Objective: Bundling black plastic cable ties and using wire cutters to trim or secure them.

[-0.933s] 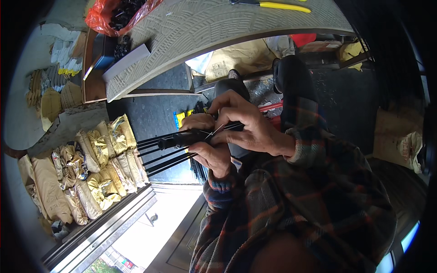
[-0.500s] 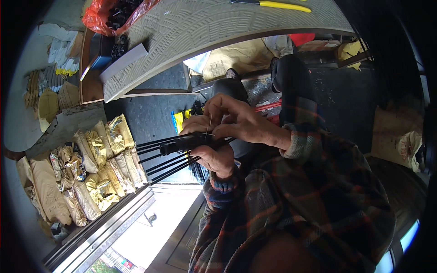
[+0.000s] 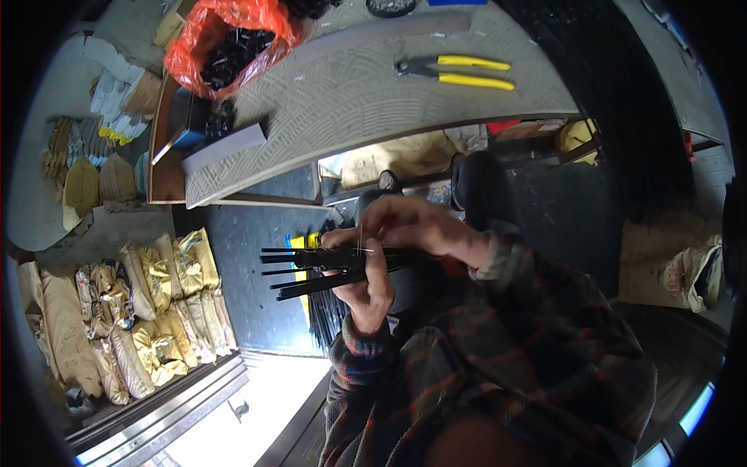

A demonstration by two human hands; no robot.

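Note:
In my left hand point(image 3: 367, 302) lies a bundle of thin black rods point(image 3: 315, 285) whose free ends point left. These rods fan around a short dark hub point(image 3: 342, 258). My left fingers wrap the bundle from below and behind, and the thumb reaches up onto the hub beside a thin pale wire point(image 3: 361, 240). Just above and right of the hub, my right hand point(image 3: 424, 226) has its fingers curled close together at the wire; its fingertips are partly hidden. Under the bundle, near my legs, several more black rods point(image 3: 331, 319) lie by a yellow and blue packet point(image 3: 299, 268).
A patterned table point(image 3: 334, 101) ahead bears yellow-handled pliers point(image 3: 471, 71) and a red plastic bag point(image 3: 187, 58) of small black parts. Paper-wrapped packages point(image 3: 128, 311) fill the left side. A thick sheaf of long black rods point(image 3: 622, 101) hangs at the right.
The view has tilted up, showing more of the table and the whole pliers. My left thumb has moved up to the wire, and the bundle has turned. My right hand stays by the hub.

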